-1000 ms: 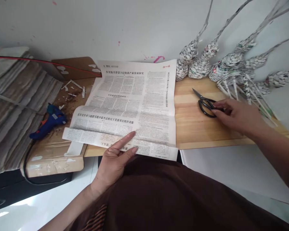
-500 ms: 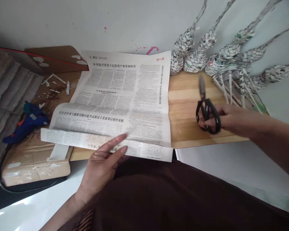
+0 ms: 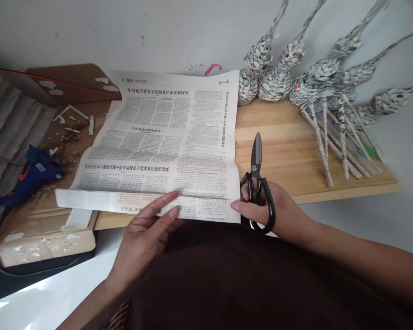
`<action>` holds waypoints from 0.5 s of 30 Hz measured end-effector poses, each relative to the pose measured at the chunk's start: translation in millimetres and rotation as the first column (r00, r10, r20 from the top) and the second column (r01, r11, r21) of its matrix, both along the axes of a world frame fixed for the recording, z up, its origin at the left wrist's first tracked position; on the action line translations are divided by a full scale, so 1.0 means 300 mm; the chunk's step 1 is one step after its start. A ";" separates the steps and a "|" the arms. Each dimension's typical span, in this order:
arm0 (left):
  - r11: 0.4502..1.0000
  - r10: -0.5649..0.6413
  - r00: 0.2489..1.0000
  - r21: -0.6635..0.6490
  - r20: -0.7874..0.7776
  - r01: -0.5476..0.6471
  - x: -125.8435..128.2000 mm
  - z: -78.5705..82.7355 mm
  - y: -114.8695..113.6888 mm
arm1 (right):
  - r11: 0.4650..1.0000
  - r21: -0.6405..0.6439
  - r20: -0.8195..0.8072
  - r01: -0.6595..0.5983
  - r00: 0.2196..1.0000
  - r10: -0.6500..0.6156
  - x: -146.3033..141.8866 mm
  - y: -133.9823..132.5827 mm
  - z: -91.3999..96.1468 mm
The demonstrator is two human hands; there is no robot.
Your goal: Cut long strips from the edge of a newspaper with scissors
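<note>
A printed newspaper sheet (image 3: 151,133) lies over the wooden table, its near edge folded up into a long flat strip. My left hand (image 3: 147,233) pinches that folded edge near its middle, thumb and forefinger lying on the paper. Black-handled scissors (image 3: 256,158) hang in my right hand (image 3: 282,211), blades together and pointing away from me. The thumb of this hand also presses on the right end of the fold. Some fingers of my right hand are hidden behind the scissor handles.
Several woven paper gourd shapes (image 3: 275,82) lean on the wall at the back right, with rolled paper sticks (image 3: 344,142) before them. On the left, a blue glue gun (image 3: 34,178) rests on cardboard (image 3: 48,229) beside stacked newspapers (image 3: 17,123). Paper scraps (image 3: 77,112) lie near it.
My right hand has come left with the scissors, from over the bare wood to the right end of the folded newspaper, and its thumb now touches the paper. My left hand stays on the fold.
</note>
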State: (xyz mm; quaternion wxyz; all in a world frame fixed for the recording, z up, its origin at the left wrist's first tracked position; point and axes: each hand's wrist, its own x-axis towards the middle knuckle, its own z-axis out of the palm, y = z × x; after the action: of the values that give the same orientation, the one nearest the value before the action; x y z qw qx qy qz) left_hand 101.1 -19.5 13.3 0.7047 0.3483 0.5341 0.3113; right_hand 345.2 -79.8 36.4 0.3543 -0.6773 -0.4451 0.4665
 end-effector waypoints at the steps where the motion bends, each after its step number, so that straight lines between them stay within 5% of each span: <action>1: 0.998 -0.055 0.998 -0.013 0.001 0.055 0.011 0.009 -0.009 | 1.000 0.018 -0.002 0.006 1.000 -0.006 -0.009 0.003 0.000; 5: 0.929 -0.356 0.919 -0.041 0.169 0.367 0.061 0.039 -0.030 | 0.997 0.075 -0.009 -0.029 1.000 0.030 -0.029 0.009 -0.010; 8: 0.878 -0.456 0.847 -0.022 0.274 0.479 0.074 0.036 -0.020 | 0.996 0.071 -0.079 -0.053 0.995 0.058 0.003 0.005 -0.012; 12: 0.849 -0.513 0.822 -0.001 0.246 0.529 0.048 0.008 -0.002 | 0.970 -0.161 -0.231 -0.182 0.962 0.142 0.131 -0.033 0.008; 15: 0.841 -0.525 0.818 -0.003 0.236 0.541 0.036 0.003 0.001 | 0.867 -0.311 -0.279 -0.390 0.909 0.309 0.237 -0.074 0.032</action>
State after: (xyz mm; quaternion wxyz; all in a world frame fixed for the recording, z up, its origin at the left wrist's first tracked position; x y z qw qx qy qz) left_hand 111.7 -19.1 14.2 0.8312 0.4212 0.3422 0.1206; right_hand 416.2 -102.0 46.0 0.1803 -0.5823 -0.4258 0.6687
